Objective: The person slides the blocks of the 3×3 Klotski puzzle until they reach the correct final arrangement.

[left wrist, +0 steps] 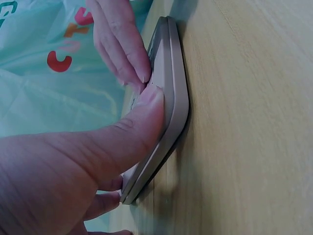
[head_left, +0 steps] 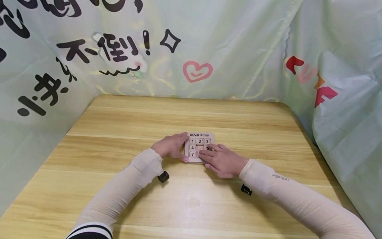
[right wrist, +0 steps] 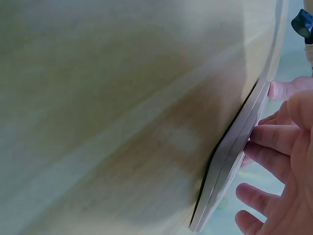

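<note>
A sliding number puzzle (head_left: 192, 161) with a pale frame lies flat on the wooden table in the head view. Tiles 1, 2, 3, 4 and 7 show, around a bare centre slot; the lower right tiles are largely hidden by fingers. My left hand (head_left: 171, 146) holds the puzzle's left side, its thumb (left wrist: 149, 105) on the near corner and its fingers at the far one. Over the puzzle's right side reaches my right hand (head_left: 223, 161). Its extended fingertips touch the tiles at the bottom middle and right, while other fingers (right wrist: 254, 196) are spread apart.
The wooden table (head_left: 119, 113) stretches around the puzzle on all sides. Behind it and to both sides hangs a pale green curtain (head_left: 238, 43) with printed characters and a pink heart. Pale sleeves (head_left: 119, 186) cover both forearms, with small black devices (head_left: 163, 177) at the wrists.
</note>
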The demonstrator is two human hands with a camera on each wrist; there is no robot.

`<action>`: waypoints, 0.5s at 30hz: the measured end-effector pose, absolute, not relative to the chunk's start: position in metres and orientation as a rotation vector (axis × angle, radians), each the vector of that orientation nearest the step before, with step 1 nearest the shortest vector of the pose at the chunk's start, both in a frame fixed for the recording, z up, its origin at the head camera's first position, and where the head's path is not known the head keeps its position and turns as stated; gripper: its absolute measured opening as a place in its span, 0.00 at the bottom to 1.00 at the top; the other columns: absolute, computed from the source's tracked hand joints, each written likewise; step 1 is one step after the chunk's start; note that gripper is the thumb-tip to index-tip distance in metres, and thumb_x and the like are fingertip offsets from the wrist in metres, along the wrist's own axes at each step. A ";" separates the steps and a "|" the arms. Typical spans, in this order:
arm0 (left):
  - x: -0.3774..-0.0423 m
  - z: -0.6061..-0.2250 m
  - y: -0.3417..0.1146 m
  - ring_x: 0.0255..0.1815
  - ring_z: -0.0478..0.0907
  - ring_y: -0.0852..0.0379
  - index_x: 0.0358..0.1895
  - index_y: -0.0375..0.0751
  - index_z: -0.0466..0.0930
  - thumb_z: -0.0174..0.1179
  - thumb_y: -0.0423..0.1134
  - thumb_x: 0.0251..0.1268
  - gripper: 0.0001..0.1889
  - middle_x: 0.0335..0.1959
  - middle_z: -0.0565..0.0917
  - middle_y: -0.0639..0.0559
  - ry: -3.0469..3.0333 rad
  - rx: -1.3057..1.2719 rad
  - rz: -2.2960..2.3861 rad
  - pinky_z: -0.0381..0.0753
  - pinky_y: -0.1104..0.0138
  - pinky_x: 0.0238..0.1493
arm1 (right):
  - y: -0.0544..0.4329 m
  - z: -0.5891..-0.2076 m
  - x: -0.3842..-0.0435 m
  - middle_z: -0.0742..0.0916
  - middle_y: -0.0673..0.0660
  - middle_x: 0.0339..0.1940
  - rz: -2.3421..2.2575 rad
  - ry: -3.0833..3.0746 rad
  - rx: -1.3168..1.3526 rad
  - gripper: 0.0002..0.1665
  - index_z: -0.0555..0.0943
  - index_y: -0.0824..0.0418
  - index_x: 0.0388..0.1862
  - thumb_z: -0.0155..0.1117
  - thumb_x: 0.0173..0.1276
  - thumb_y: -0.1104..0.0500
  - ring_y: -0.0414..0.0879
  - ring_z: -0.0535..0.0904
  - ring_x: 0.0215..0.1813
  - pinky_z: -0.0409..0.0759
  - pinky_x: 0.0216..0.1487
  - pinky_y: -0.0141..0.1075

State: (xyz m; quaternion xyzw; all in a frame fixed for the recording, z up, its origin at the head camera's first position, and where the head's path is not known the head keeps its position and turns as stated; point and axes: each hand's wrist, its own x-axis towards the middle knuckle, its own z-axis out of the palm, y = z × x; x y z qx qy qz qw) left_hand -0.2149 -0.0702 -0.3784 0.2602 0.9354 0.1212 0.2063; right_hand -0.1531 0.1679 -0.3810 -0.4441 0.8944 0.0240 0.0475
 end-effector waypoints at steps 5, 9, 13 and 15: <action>-0.215 -0.378 -0.071 0.77 0.48 0.47 0.76 0.42 0.53 0.71 0.57 0.50 0.53 0.78 0.48 0.47 2.605 0.727 0.328 0.51 0.50 0.74 | 0.167 -0.379 -0.150 0.73 0.57 0.70 0.076 2.737 -1.387 0.29 0.70 0.61 0.70 0.43 0.77 0.50 0.60 0.62 0.72 0.60 0.70 0.55; -0.215 -0.377 -0.070 0.77 0.48 0.47 0.76 0.42 0.53 0.71 0.58 0.50 0.52 0.78 0.48 0.47 2.603 0.725 0.330 0.51 0.50 0.74 | 0.167 -0.378 -0.149 0.73 0.57 0.70 0.079 2.742 -1.403 0.28 0.70 0.63 0.70 0.44 0.77 0.51 0.61 0.63 0.71 0.60 0.70 0.55; -0.214 -0.376 -0.070 0.77 0.49 0.47 0.76 0.42 0.54 0.71 0.58 0.50 0.52 0.78 0.48 0.47 2.602 0.721 0.332 0.51 0.50 0.74 | 0.167 -0.380 -0.149 0.73 0.57 0.70 0.081 2.744 -1.409 0.29 0.70 0.63 0.70 0.43 0.77 0.51 0.61 0.63 0.71 0.60 0.70 0.55; -0.213 -0.376 -0.070 0.77 0.49 0.47 0.76 0.42 0.53 0.71 0.57 0.51 0.52 0.78 0.48 0.48 2.600 0.721 0.331 0.51 0.50 0.74 | 0.168 -0.380 -0.149 0.74 0.57 0.70 0.084 2.744 -1.414 0.29 0.70 0.62 0.70 0.43 0.77 0.50 0.61 0.63 0.71 0.60 0.70 0.55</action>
